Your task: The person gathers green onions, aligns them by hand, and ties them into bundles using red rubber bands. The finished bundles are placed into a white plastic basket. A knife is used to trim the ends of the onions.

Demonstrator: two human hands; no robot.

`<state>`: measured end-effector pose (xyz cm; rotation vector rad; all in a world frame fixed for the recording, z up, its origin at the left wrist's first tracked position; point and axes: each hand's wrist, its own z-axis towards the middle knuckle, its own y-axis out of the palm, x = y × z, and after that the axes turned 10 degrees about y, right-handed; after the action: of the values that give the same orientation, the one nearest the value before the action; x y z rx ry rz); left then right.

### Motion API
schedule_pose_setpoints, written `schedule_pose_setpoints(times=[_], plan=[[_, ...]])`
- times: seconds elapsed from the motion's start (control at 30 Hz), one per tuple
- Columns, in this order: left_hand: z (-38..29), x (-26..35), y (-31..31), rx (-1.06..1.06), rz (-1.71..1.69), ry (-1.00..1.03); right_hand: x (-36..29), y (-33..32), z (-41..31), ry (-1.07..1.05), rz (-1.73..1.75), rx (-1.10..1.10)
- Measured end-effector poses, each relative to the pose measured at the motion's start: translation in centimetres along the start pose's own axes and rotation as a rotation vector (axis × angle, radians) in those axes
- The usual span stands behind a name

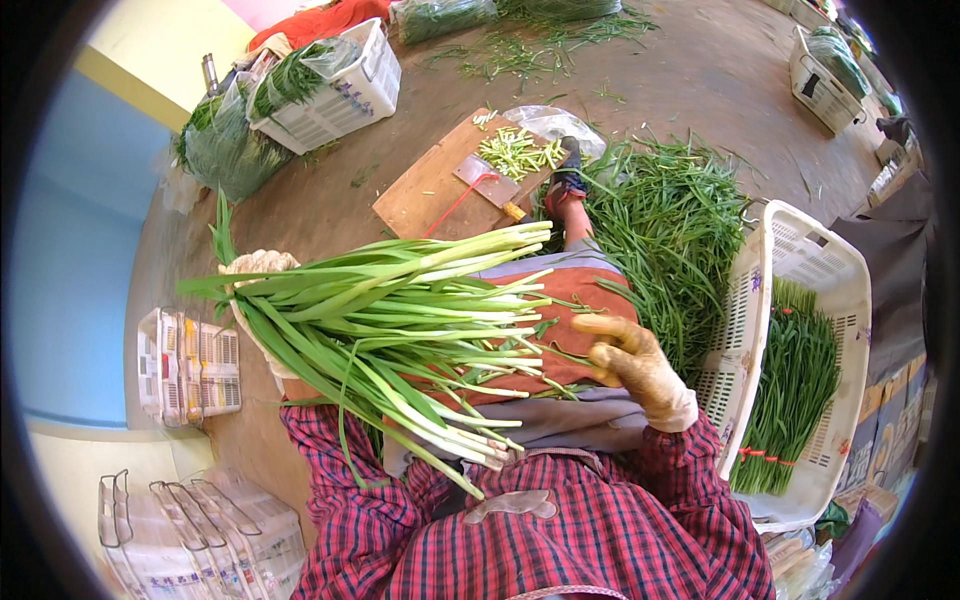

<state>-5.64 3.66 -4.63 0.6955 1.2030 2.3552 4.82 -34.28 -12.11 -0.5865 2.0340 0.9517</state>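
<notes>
My left hand (262,264), in a pale knitted glove, is closed around the leafy end of a loose bunch of garlic chives (405,300). The pale cut stems fan out to the right over my lap, and leaves hide part of the hand. My right hand (634,364), in a stained glove, hovers just right of the stem ends. Its fingers are apart with nothing seen between them. Bits of leaf lie on the rust-coloured cloth (592,296) across my lap.
Ahead is a wooden board (420,191) with a broad blade (487,180) and cut stem ends (517,150). Loose greens (660,217) heap beside my leg. A white crate (855,292) at right holds tied chive bundles (795,375). More crates (187,367) stand at left.
</notes>
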Motion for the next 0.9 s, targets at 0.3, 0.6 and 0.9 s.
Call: schedule_pose_setpoints(times=[0.3,0.6,0.9], plan=[[1.0,0.7,-0.2,-0.151,-0.137,0.038,2.9,-5.5,-0.7,0.034,-0.509,0.445],[2.1,0.7,-2.1,-0.292,-0.23,-0.09,1.7,2.1,6.0,-0.196,-0.04,0.034],[4.4,1.5,-5.2,-0.606,-0.362,-0.114,1.4,4.2,5.8,-0.103,0.106,0.054]])
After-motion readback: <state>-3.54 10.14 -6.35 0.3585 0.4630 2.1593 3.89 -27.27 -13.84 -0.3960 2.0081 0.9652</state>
